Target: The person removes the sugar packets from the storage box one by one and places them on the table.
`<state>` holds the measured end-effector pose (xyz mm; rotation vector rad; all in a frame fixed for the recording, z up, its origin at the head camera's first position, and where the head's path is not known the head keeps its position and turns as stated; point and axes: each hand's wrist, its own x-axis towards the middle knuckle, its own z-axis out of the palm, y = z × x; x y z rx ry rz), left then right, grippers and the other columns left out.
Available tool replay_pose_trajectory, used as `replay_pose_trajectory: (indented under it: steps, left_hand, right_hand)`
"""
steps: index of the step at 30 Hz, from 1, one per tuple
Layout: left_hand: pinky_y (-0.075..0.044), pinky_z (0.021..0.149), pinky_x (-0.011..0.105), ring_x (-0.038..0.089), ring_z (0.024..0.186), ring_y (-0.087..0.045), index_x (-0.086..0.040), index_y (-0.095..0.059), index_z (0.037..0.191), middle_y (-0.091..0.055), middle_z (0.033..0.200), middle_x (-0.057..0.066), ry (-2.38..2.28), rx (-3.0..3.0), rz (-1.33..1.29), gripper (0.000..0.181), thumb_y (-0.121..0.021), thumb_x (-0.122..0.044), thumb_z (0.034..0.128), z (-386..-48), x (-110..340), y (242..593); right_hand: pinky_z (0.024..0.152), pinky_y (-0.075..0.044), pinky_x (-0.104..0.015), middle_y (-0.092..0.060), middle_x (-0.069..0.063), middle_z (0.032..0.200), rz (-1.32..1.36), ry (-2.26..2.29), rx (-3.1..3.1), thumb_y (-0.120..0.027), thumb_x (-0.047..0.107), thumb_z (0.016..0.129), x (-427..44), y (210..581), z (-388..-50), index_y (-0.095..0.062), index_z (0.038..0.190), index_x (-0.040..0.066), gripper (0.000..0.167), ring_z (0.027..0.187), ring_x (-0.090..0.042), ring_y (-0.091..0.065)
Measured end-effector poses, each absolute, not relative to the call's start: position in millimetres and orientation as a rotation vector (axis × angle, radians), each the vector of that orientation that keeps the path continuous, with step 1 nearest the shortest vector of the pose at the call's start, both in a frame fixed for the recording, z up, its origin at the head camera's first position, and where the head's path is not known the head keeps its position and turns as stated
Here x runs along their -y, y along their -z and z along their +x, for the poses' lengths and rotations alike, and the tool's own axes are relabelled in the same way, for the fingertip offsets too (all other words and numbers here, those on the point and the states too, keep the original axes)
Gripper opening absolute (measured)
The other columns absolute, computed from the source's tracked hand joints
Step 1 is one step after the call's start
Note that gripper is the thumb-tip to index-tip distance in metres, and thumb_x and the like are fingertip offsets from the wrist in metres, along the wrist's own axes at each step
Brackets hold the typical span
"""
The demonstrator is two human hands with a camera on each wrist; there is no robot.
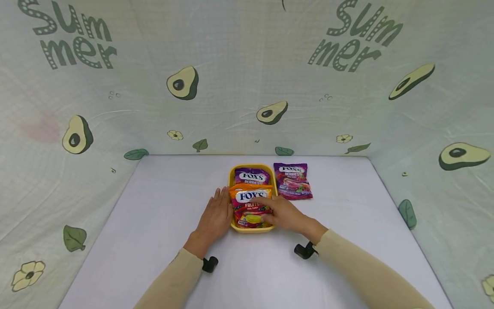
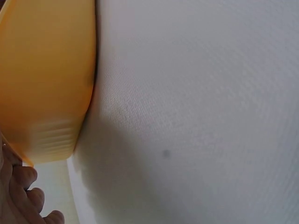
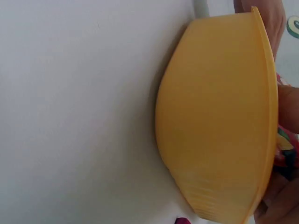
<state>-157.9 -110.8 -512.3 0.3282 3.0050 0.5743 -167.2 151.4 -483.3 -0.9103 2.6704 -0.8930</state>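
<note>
A yellow basket (image 1: pixel 252 231) holds a purple Fox's Berries bag (image 1: pixel 252 175) at its far end and an orange-topped Fox's Fruits bag (image 1: pixel 247 210) nearer, overlapping it. My right hand (image 1: pixel 287 214) reaches over the basket's right rim and grips the Fruits bag between thumb and fingers. With fingers straight, my left hand (image 1: pixel 217 216) rests along the basket's left side. The left wrist view shows the basket's outer wall (image 2: pixel 46 84) and several fingertips (image 2: pixel 36 198). In the right wrist view, the basket wall (image 3: pixel 215 107) hides much of the bag (image 3: pixel 286 149).
Another purple Fox's Berries bag (image 1: pixel 293 182) lies flat on the white table (image 1: pixel 173 189), just right of the basket. Behind and at both sides hangs a pale cloth (image 1: pixel 231 77) printed with avocados and leaves.
</note>
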Motion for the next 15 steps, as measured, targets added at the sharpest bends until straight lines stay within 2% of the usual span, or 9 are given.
replay_pose_trajectory:
  steps: [4, 9, 14, 15]
  left_hand:
    - [-0.022, 0.131, 0.052, 0.033, 0.164, -0.018, -0.002, -0.021, 0.168, -0.025, 0.175, 0.013, -0.587, -2.999, 0.315, 0.065, -0.034, -0.036, 0.1136, -157.9, 111.3, 512.3]
    - [-0.021, 0.132, 0.053, 0.032, 0.164, -0.016, -0.002, -0.02, 0.168, -0.023, 0.175, 0.013, -0.59, -3.007, 0.32, 0.066, -0.035, -0.037, 0.1134, -157.6, 111.6, 512.7]
    - [-0.022, 0.131, 0.054, 0.034, 0.164, -0.018, -0.001, -0.022, 0.167, -0.024, 0.175, 0.014, -0.591, -3.023, 0.337, 0.066, -0.037, -0.035, 0.1131, -157.2, 111.9, 512.4]
    - [-0.023, 0.131, 0.054, 0.034, 0.163, -0.018, 0.0, -0.023, 0.167, -0.025, 0.174, 0.015, -0.594, -3.024, 0.337, 0.065, -0.037, -0.035, 0.113, -157.2, 111.8, 512.3]
  right_hand:
    - [0.098, -0.058, -0.049, -0.067, -0.011, 0.143, -0.859, 0.956, -2.698, -0.074, 0.024, 0.1, -146.5, 487.9, -165.6, -0.057, 0.152, 0.031, 0.055, 0.112, -0.027, -0.062]
    - [0.105, -0.056, -0.054, -0.061, -0.011, 0.149, -0.717, 1.221, -2.675, -0.07, 0.02, 0.103, -143.9, 486.0, -165.4, -0.05, 0.157, 0.032, 0.059, 0.126, -0.032, -0.062]
    - [0.094, -0.061, -0.044, -0.061, -0.013, 0.144, -0.636, 1.355, -2.643, -0.067, 0.017, 0.105, -141.7, 483.4, -167.5, -0.044, 0.161, 0.032, 0.062, 0.111, -0.027, -0.064]
    - [0.095, -0.061, -0.044, -0.06, -0.014, 0.146, -0.647, 1.333, -2.644, -0.067, 0.017, 0.104, -140.5, 482.8, -167.9, -0.044, 0.161, 0.031, 0.062, 0.112, -0.028, -0.064]
